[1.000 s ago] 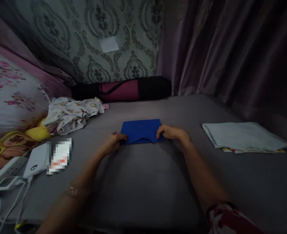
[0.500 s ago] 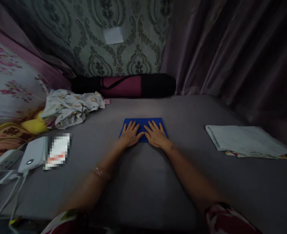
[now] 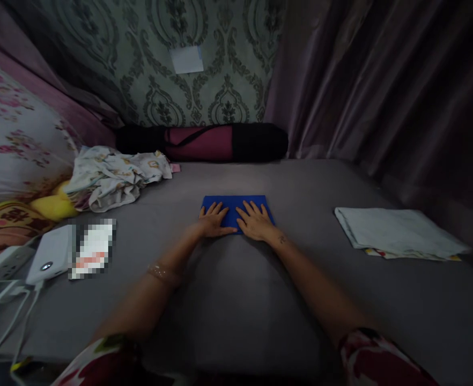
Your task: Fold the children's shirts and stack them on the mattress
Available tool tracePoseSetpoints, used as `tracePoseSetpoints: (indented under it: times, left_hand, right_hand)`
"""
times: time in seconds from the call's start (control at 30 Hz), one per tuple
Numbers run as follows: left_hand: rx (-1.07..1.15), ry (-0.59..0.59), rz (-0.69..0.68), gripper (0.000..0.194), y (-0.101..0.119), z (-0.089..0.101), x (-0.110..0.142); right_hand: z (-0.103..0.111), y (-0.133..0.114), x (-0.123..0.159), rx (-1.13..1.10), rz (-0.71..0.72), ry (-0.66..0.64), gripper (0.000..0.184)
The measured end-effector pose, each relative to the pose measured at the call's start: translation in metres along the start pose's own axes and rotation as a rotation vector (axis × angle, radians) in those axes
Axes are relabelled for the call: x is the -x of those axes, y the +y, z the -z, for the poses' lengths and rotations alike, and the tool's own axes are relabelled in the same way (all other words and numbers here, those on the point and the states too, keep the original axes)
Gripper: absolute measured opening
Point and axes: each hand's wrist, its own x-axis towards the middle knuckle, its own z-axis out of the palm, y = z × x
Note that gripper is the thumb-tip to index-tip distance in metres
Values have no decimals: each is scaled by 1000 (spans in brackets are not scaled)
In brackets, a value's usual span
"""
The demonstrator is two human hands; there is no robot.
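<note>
A flat blue rectangle lies in the middle of the grey-covered surface; whether it is folded cloth or a folder I cannot tell. On its left part rests my left hand, palm down with the fingers spread and the thumb along the near edge. My right hand lies flat on the right part, its fingers apart too. Both hands press on the blue piece without gripping it. Between them a strip of blue shows, while the palms hide the near corners.
To the right lies a folded pale cloth. Crumpled printed fabric sits at the back left, near a yellow plush. A white power bank, cables and a power strip are at left. Along the wall runs a black-and-maroon bag.
My left hand has shifted slightly, its thumb now lower along the near edge and a little farther from my right hand. The blue piece stays in place; the view has turned slightly.
</note>
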Motion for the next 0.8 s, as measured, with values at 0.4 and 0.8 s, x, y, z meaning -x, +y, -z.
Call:
tracePoseSetpoints:
  times: [0.4, 0.8]
  left_hand:
    - [-109, 435, 39, 52, 21, -19, -22]
    - [-73, 302, 38, 53, 14, -13, -26]
  right_hand:
    - [-5, -12, -21, 62, 50, 180, 54]
    - [-1, -8, -27, 27, 33, 38, 57]
